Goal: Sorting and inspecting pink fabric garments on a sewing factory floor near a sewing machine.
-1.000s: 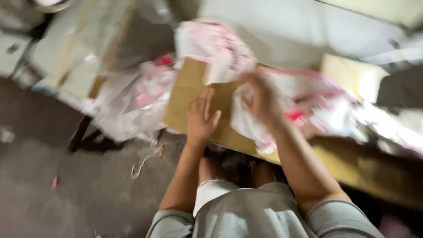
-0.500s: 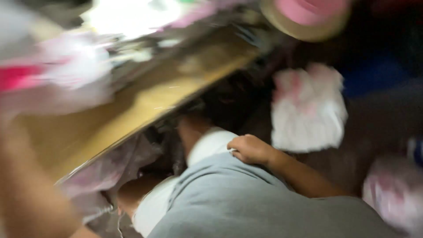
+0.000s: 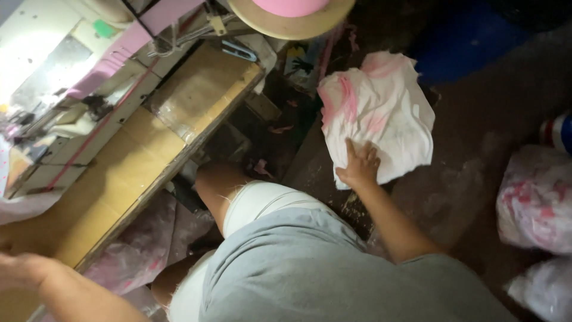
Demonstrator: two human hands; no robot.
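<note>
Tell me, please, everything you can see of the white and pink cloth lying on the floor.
The cloth is a crumpled white fabric piece with pink streaks and patches, thin and soft by its look. It lies bunched and folded over itself on the dark floor, right of the wooden table. The right hand rests palm down on its lower edge, fingers spread on the fabric.

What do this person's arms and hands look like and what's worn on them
Both arms are bare from a grey short-sleeved shirt down. The right hand wears no glove, and no ring or watch shows. The left hand is blurred at the frame edge; it looks bare too.
</note>
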